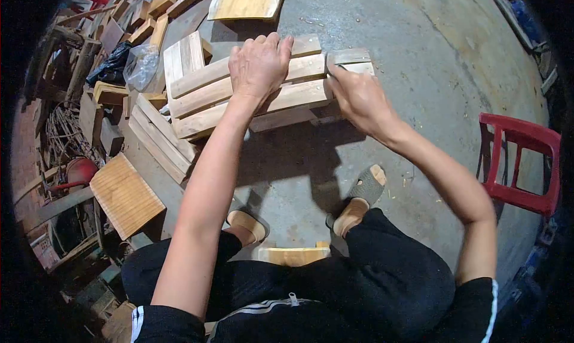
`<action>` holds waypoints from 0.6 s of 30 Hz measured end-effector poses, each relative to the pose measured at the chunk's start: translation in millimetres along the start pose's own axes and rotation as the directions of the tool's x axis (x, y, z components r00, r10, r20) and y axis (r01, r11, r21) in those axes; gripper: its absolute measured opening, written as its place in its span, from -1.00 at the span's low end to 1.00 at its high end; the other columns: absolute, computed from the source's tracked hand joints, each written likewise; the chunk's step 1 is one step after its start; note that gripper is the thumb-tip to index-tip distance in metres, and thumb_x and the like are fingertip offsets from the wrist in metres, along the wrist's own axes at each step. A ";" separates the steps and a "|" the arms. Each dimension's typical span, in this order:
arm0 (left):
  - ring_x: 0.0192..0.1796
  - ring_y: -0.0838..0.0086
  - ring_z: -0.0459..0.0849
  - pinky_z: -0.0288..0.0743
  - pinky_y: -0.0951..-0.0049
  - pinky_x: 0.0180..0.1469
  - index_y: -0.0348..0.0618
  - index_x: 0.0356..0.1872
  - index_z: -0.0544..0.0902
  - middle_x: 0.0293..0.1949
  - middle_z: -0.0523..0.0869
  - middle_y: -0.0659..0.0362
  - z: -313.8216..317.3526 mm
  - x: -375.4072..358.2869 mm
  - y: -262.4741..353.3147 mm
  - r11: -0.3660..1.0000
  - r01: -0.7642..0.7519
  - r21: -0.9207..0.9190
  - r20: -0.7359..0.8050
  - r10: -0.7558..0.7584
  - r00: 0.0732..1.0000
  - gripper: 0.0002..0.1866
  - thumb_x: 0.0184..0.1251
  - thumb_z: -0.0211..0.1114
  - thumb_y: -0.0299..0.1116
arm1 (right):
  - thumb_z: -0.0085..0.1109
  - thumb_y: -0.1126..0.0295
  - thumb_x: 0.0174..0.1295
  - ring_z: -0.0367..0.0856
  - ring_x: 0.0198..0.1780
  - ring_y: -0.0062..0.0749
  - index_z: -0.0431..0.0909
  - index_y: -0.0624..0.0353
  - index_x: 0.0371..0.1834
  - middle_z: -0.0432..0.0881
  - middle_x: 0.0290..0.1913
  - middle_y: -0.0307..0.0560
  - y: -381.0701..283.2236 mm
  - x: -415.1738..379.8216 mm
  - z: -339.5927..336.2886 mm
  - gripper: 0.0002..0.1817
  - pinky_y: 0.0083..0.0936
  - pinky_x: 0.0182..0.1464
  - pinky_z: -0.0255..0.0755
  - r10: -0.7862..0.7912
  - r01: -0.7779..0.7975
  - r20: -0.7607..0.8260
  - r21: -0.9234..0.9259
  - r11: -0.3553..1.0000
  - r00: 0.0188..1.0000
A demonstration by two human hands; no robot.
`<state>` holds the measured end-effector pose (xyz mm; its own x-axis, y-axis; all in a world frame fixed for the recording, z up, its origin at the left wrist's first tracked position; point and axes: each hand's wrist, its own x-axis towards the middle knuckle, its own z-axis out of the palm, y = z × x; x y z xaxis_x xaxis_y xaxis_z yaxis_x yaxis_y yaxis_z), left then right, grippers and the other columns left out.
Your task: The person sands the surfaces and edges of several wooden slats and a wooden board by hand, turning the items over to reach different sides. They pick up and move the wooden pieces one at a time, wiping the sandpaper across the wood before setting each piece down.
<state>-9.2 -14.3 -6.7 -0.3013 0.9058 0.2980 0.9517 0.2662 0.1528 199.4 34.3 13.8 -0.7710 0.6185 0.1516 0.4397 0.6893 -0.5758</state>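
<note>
While the person sits low over a concrete floor (pixel 359 20), the left hand (pixel 258 62) presses flat and open on a slatted wooden panel (pixel 239 92); the right hand (pixel 359 98) closes on its end. Steady downward pressure likely keeps it square. No containers show; a clear plastic bag (pixel 141 65) lies crumpled nearby.

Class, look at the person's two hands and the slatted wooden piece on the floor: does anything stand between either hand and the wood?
Nothing visible does. The left hand lies flat on the slatted wooden piece, and the right hand is pressed against its right end.
</note>
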 end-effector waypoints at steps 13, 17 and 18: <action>-0.14 0.03 0.71 0.47 0.01 -0.02 -0.13 -0.25 0.68 -0.28 0.76 0.00 -1.1 4.9 2.1 0.999 0.040 -0.027 0.027 -0.040 0.999 -0.54 0.57 -0.02 0.03 | 0.04 0.58 0.22 0.69 -0.15 0.26 0.52 0.39 0.06 0.65 -0.04 0.35 8.5 23.7 4.0 -0.67 0.01 -0.12 0.60 -0.247 0.239 -0.234 -0.063 0.969 0.940; -0.13 0.03 0.72 0.49 0.01 -0.01 -0.14 -0.24 0.68 -0.26 0.77 -0.01 1.2 9.9 0.1 0.998 0.056 -0.018 0.026 -0.056 0.998 -0.53 0.57 -0.02 0.04 | 0.07 0.58 0.14 0.71 -0.16 0.22 0.53 0.39 -0.11 0.70 -0.17 0.31 -0.1 48.1 -18.5 -0.76 -0.02 -0.14 0.64 -0.192 0.197 0.042 -0.160 0.967 0.980; -0.13 0.01 0.72 0.49 0.00 -0.01 -0.15 -0.24 0.68 -0.25 0.77 -0.03 2.9 11.3 -1.2 0.998 0.065 -0.017 0.012 -0.065 0.998 -0.52 0.57 -0.02 0.04 | 0.07 0.57 0.13 0.72 -0.18 0.21 0.53 0.37 -0.17 0.70 -0.22 0.29 -2.7 56.1 -23.1 -0.80 -0.03 -0.15 0.65 -0.119 0.155 0.165 -0.220 0.963 0.979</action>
<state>-13.5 -3.4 -6.3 -0.3615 0.8904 0.2765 0.9290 0.3189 0.1875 165.6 75.9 42.4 -0.8834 0.4609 0.0845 0.4055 0.8424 -0.3548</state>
